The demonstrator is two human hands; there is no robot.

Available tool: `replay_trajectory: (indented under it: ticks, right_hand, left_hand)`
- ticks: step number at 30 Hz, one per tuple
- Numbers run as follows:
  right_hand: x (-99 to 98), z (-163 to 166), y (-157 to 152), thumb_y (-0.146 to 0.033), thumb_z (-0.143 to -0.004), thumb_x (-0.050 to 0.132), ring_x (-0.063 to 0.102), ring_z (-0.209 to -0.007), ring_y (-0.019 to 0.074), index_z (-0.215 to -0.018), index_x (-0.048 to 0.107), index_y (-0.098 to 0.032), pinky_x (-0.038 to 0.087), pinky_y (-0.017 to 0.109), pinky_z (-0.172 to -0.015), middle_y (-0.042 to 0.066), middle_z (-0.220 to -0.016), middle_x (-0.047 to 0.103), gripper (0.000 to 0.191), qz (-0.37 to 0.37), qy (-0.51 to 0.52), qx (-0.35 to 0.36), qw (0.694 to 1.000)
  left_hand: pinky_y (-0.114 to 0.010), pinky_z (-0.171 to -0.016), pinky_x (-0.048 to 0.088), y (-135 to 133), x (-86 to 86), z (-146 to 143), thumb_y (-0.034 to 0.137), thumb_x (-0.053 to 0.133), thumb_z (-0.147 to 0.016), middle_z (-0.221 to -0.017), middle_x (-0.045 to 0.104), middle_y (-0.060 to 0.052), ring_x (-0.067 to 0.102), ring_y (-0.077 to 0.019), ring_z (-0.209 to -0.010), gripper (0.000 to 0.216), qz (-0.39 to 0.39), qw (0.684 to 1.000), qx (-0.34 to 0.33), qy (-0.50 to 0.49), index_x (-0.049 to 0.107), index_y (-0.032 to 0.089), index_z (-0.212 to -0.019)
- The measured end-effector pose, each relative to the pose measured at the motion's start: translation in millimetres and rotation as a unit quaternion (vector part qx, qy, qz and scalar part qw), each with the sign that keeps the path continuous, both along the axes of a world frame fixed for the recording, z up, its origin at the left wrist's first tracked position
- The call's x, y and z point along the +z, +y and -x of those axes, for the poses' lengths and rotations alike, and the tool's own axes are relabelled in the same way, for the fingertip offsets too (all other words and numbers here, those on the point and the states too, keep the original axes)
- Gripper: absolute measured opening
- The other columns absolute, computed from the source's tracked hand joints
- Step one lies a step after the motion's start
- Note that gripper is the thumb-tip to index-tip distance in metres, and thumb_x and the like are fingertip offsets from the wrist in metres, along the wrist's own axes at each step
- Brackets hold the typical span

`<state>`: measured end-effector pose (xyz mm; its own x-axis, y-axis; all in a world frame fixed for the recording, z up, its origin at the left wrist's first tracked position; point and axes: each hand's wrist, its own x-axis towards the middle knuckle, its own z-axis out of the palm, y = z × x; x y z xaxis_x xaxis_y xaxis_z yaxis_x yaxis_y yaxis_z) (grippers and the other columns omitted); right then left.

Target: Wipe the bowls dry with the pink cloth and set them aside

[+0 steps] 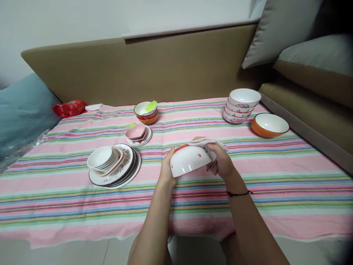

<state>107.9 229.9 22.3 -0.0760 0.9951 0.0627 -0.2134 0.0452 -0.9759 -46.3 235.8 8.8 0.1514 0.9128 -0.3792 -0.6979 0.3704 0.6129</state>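
Observation:
A white bowl with a red rim is held tilted above the striped cloth, its outside facing me. My left hand grips its left edge, thumb on the rim. My right hand is closed on a pale cloth pressed over the bowl's right rim. A thin dark band circles my right wrist.
A stack of white bowls with red patterns and an orange bowl stand at the right. Stacked plates with small dishes, a pink dish on saucers and stacked bowls with a green spoon sit left. A red packet lies far left.

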Motion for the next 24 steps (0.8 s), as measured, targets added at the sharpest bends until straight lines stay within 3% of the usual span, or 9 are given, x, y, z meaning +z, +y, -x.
replay_trajectory:
  ticks: [3,6,9,11,12,14,17,19,24]
  right_hand:
    - [-6.5,3,2,-0.039,-0.082,0.045,0.04,-0.032,0.0117,-0.1,0.073,-0.018,0.029,0.024,-0.024,0.001,-0.052,0.06,0.039,0.035,0.062,-0.013,0.997]
    - [-3.9,7,0,-0.038,-0.084,0.042,0.035,-0.027,0.0112,-0.104,0.072,-0.018,0.026,0.025,-0.024,-0.002,-0.047,0.056,0.041,0.034,0.046,-0.018,0.998]
    - [5.3,12,-4,-0.033,-0.086,0.041,0.043,-0.035,0.0116,-0.105,0.07,-0.022,0.036,0.027,-0.031,0.001,-0.066,0.066,0.036,-0.018,-0.03,-0.025,0.999]
    - [11.2,15,-7,-0.028,-0.086,0.043,0.06,-0.059,0.016,-0.103,0.069,-0.024,0.052,0.032,-0.054,0.003,-0.09,0.069,0.032,-0.104,-0.093,-0.021,0.99]
    - [13.4,16,-7,-0.026,-0.086,0.043,0.064,-0.077,0.0188,-0.103,0.069,-0.024,0.054,0.035,-0.071,0.004,-0.101,0.068,0.031,-0.154,-0.128,-0.016,0.98]
    - [15.7,21,-8,-0.023,-0.086,0.043,0.059,-0.104,0.0229,-0.105,0.067,-0.023,0.046,0.041,-0.094,0.005,-0.113,0.064,0.031,-0.234,-0.208,-0.007,0.95]
    - [15.4,29,-9,-0.02,-0.084,0.044,0.054,-0.107,0.0254,-0.107,0.066,-0.021,0.042,0.044,-0.095,0.008,-0.111,0.063,0.032,-0.273,-0.32,0.002,0.907]
    - [14.1,33,-10,-0.019,-0.082,0.044,0.054,-0.104,0.0257,-0.106,0.065,-0.02,0.043,0.043,-0.093,0.009,-0.109,0.063,0.032,-0.274,-0.352,-0.002,0.895]
    - [8.8,29,-7,-0.022,-0.086,0.042,0.055,-0.107,0.0243,-0.1,0.069,-0.023,0.042,0.042,-0.097,0.006,-0.108,0.064,0.03,-0.249,-0.264,-0.022,0.931]
  left_hand:
    - [-0.031,-0.067,0.053,2,-1.0,1,0.038,0.056,-0.085,-0.081,0.074,-0.008,0.068,-0.0219,-0.069,0.033,0.011,0.999,0.012,-0.028,0.073,0.01,-0.09]
    - [-0.03,-0.064,0.053,4,0.1,3,0.034,0.057,-0.083,-0.076,0.073,-0.007,0.067,-0.0202,-0.065,0.027,0.019,0.999,0.031,-0.031,0.072,0.012,-0.086]
    - [-0.028,-0.059,0.05,4,2.5,5,0.03,0.061,-0.078,-0.071,0.072,-0.005,0.064,-0.0185,-0.06,0.02,0.018,0.999,0.043,-0.004,0.071,0.013,-0.082]
    - [-0.027,-0.056,0.047,3,3.0,6,0.029,0.064,-0.074,-0.069,0.071,-0.004,0.063,-0.0175,-0.058,0.019,0.011,0.999,0.043,0.023,0.07,0.012,-0.081]
    - [-0.026,-0.054,0.045,3,2.5,6,0.029,0.065,-0.072,-0.067,0.07,-0.004,0.061,-0.0167,-0.056,0.018,0.012,0.998,0.045,0.037,0.07,0.012,-0.079]
    - [-0.025,-0.051,0.041,3,-0.2,6,0.03,0.067,-0.07,-0.062,0.067,-0.002,0.058,-0.0145,-0.051,0.018,0.023,0.996,0.058,0.061,0.067,0.013,-0.074]
    - [-0.024,-0.048,0.038,3,-7.6,6,0.037,0.069,-0.068,-0.057,0.062,0.001,0.054,-0.0123,-0.046,0.023,0.034,0.994,0.066,0.084,0.063,0.014,-0.069]
    - [-0.023,-0.048,0.038,5,-12.7,5,0.039,0.069,-0.067,-0.058,0.062,0.001,0.054,-0.0119,-0.047,0.026,0.026,0.993,0.062,0.094,0.062,0.015,-0.069]
    - [-0.022,-0.052,0.041,9,-17.3,4,0.038,0.067,-0.068,-0.062,0.064,0.0,0.055,-0.0118,-0.052,0.025,-0.004,0.993,0.073,0.098,0.064,0.014,-0.073]
